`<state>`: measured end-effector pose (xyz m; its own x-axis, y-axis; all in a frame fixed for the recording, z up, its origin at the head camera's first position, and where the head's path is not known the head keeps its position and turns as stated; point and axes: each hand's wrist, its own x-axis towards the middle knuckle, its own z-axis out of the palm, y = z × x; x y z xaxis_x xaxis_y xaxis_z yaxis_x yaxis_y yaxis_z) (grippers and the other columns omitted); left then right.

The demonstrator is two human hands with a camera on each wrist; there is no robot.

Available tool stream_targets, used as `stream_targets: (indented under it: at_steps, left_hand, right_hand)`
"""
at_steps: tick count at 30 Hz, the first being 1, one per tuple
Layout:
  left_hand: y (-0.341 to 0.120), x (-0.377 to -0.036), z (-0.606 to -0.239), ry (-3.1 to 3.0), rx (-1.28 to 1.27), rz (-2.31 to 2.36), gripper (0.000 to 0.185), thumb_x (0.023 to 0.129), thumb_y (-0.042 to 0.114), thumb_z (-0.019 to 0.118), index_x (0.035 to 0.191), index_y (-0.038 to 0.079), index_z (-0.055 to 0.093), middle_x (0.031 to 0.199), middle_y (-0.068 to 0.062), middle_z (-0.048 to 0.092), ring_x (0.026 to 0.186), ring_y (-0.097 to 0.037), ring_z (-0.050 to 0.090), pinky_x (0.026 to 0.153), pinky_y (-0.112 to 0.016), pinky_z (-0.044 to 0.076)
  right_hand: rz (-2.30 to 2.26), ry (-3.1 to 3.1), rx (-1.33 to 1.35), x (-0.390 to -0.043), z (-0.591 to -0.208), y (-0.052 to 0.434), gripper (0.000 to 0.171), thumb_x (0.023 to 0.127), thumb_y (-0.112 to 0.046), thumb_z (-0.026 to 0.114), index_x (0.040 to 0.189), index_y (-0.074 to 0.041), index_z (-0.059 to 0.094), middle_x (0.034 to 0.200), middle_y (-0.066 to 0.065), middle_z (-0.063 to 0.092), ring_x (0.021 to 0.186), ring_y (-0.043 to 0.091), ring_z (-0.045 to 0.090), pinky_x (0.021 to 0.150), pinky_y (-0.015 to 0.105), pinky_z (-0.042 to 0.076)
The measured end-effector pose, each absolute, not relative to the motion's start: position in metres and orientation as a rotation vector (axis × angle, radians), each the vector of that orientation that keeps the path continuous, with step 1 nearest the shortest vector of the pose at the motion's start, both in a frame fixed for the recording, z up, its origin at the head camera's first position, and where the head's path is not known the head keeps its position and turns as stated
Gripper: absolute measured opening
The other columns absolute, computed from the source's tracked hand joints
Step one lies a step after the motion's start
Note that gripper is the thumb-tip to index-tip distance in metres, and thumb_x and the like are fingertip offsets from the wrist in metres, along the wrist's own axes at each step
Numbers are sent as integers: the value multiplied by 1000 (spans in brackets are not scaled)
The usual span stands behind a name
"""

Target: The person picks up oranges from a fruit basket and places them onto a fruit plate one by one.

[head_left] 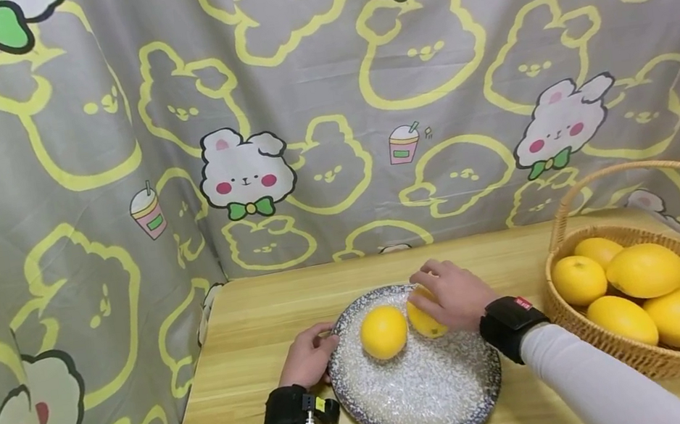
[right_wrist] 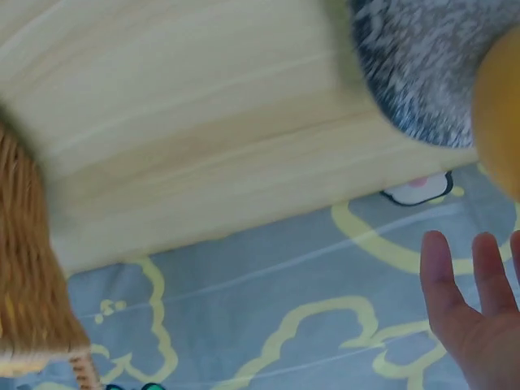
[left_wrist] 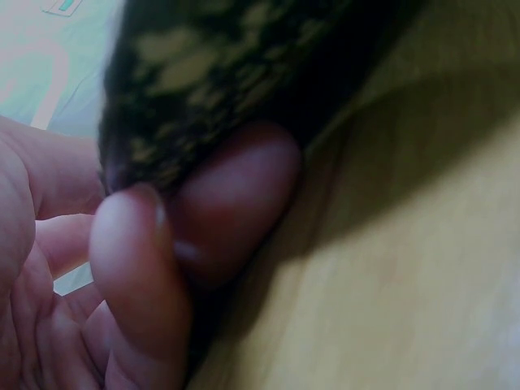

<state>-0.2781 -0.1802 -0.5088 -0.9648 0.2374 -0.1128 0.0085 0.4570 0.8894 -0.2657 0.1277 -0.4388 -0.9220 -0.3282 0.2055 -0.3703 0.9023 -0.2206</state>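
A speckled grey plate (head_left: 427, 397) lies on the wooden table with two yellow fruits on it. One fruit (head_left: 383, 331) sits free near the plate's middle. My right hand (head_left: 451, 294) lies over the second fruit (head_left: 427, 322) at the plate's far side. In the right wrist view its fingers (right_wrist: 463, 301) stretch out straight, apart from that fruit (right_wrist: 500, 114). My left hand (head_left: 309, 356) pinches the plate's left rim. The left wrist view shows its fingertips (left_wrist: 138, 276) pressed against the dark rim (left_wrist: 203, 73).
A wicker basket (head_left: 657, 348) with a handle stands at the table's right, holding several yellow fruits (head_left: 645, 269). A grey cartoon-print cloth (head_left: 297, 101) hangs behind and to the left. Bare tabletop (head_left: 250, 313) shows left of the plate.
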Motion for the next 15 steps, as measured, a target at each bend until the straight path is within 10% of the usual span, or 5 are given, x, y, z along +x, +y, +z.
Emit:
stream_targets:
  at_steps: [15]
  left_hand:
    - [-180,-277,-509,2475,219,1533,38,105,24,59,141,14,63,97,-11,72,45,-12,51,46,-30,53]
  right_hand:
    - [250,-2862,511,-256,-406,162,40,103,-39,61,129,-9,68,130,18,64,112,37,65,94,56,58]
